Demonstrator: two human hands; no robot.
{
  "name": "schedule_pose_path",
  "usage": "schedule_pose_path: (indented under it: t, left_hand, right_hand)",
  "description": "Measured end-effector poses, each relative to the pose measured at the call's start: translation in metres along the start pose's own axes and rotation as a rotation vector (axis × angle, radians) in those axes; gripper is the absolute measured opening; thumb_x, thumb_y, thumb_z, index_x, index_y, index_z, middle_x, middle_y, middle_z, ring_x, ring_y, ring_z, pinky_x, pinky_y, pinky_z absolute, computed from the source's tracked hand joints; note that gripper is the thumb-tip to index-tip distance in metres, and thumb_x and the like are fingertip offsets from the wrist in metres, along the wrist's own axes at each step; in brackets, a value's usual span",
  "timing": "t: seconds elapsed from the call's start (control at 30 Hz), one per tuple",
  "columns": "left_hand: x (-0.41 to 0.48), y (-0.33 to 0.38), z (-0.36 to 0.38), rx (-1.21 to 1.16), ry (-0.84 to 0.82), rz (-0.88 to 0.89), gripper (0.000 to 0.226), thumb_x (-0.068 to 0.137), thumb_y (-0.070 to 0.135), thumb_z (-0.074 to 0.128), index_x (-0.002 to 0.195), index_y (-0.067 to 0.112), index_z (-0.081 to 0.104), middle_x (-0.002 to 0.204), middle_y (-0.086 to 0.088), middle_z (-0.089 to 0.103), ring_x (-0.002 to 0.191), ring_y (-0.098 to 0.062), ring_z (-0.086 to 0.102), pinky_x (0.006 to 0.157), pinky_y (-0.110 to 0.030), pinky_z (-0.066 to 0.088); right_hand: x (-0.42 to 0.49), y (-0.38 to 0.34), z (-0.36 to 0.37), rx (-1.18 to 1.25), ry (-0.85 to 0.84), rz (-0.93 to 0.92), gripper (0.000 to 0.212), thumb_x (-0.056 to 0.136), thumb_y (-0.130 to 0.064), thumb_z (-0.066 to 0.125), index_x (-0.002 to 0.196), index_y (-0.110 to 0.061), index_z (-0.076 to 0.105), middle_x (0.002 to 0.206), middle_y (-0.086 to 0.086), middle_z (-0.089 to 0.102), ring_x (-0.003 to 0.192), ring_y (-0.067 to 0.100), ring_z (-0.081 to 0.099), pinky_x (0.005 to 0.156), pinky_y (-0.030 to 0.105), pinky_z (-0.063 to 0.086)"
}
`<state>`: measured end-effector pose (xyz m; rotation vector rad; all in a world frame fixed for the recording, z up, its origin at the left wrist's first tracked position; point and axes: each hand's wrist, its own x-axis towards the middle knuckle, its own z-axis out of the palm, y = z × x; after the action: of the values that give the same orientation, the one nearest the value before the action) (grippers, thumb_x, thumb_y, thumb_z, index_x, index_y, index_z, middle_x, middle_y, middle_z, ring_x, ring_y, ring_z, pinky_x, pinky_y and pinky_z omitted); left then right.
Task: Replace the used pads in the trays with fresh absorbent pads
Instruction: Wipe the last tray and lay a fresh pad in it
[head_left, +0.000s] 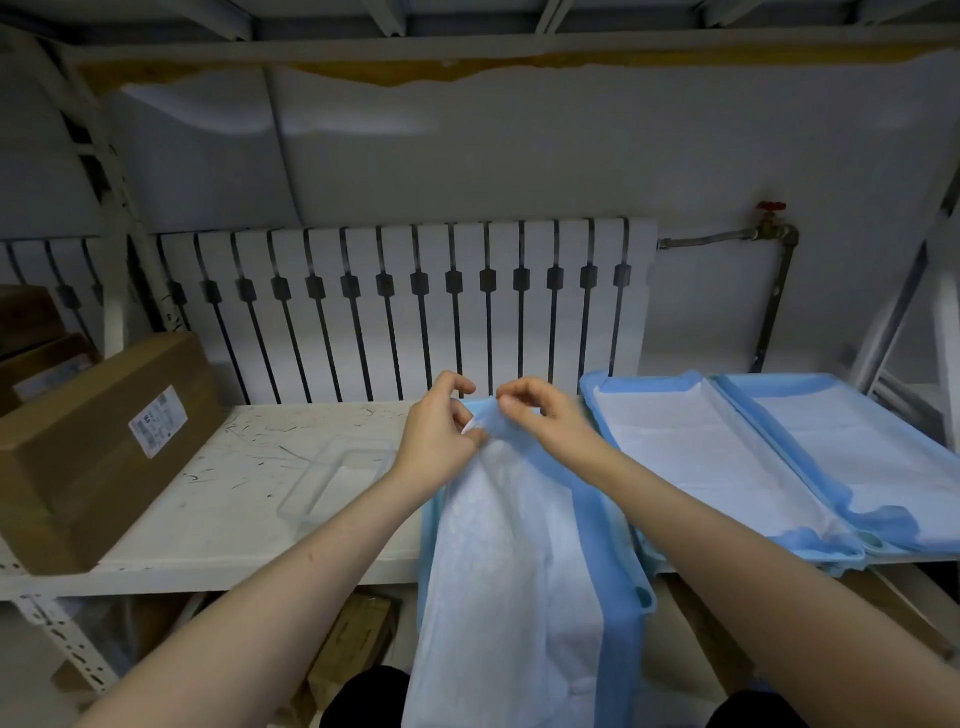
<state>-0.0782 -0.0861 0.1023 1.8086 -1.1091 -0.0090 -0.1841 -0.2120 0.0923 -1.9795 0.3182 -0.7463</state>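
Both hands, left hand (441, 426) and right hand (530, 410), pinch the limp, light absorbent pad (519, 545) at its blue top edge; best held by corners.

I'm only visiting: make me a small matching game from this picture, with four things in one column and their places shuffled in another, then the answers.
Things:
1. cardboard box
2. clear tray
3. blue-edged pad
4. red valve

Places:
A. on the pipe by the wall, upper right
B. pinched by the left hand and right hand, draped past the front edge of the shelf
C. far left of the shelf
D. on the shelf, just left of both hands

Pairs: 1-C, 2-D, 3-B, 4-A
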Motion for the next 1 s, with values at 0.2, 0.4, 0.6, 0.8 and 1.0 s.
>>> schedule_pose_path:
  t: [0.2, 0.4, 0.6, 0.8, 1.0]
  left_hand:
    - [0.002, 0.000, -0.008, -0.176, 0.077, -0.100, 0.034, 0.081, 0.005, 0.068, 0.106, 0.017, 0.048, 0.069, 0.001, 0.051, 0.061, -0.011, 0.049, 0.063, -0.027, 0.041]
    - [0.009, 0.002, -0.021, 0.043, -0.182, -0.330, 0.014, 0.074, 0.011, 0.069, 0.086, 0.013, 0.064, 0.086, -0.002, 0.063, 0.082, -0.018, 0.060, 0.070, -0.029, 0.048]
    - [0.021, 0.014, -0.041, -0.017, 0.120, -0.307, 0.012, 0.081, 0.014, 0.060, 0.070, 0.011, 0.062, 0.063, 0.000, 0.052, 0.063, -0.018, 0.047, 0.058, -0.027, 0.034]
    - [0.013, 0.033, -0.029, 0.237, 0.298, -0.335, 0.030, 0.085, 0.015, 0.056, 0.114, 0.013, 0.050, 0.117, -0.008, 0.054, 0.110, -0.029, 0.049, 0.090, -0.041, 0.047]
    - [0.000, 0.059, -0.032, 0.131, 0.312, -0.133, 0.069, 0.078, 0.008, 0.063, 0.138, 0.009, 0.030, 0.139, -0.009, 0.028, 0.131, -0.027, 0.026, 0.108, -0.035, 0.027]
  right_hand:
    - [0.008, 0.018, -0.026, -0.534, -0.171, 0.036, 0.039, 0.086, -0.033, 0.066, 0.071, 0.000, 0.051, 0.067, 0.007, 0.039, 0.065, 0.015, 0.038, 0.062, 0.033, 0.033]
    - [0.010, -0.008, -0.039, -0.486, -0.195, 0.006, 0.032, 0.089, -0.030, 0.062, 0.084, 0.000, 0.057, 0.071, 0.003, 0.043, 0.064, 0.013, 0.041, 0.062, 0.029, 0.034]
    - [-0.001, -0.024, -0.075, -0.650, -0.292, 0.181, 0.038, 0.093, -0.035, 0.056, 0.063, -0.016, 0.043, 0.069, 0.004, 0.039, 0.060, 0.015, 0.037, 0.057, 0.027, 0.028]
    - [-0.014, -0.086, -0.063, -0.134, -0.545, 0.494, 0.021, 0.094, -0.031, 0.056, 0.081, -0.015, 0.057, 0.079, -0.002, 0.065, 0.074, 0.012, 0.061, 0.072, 0.023, 0.050]
    - [-0.017, -0.104, -0.052, 0.256, -0.283, 0.471, 0.016, 0.096, -0.021, 0.054, 0.088, -0.011, 0.065, 0.080, 0.001, 0.069, 0.068, 0.009, 0.065, 0.070, 0.022, 0.057]
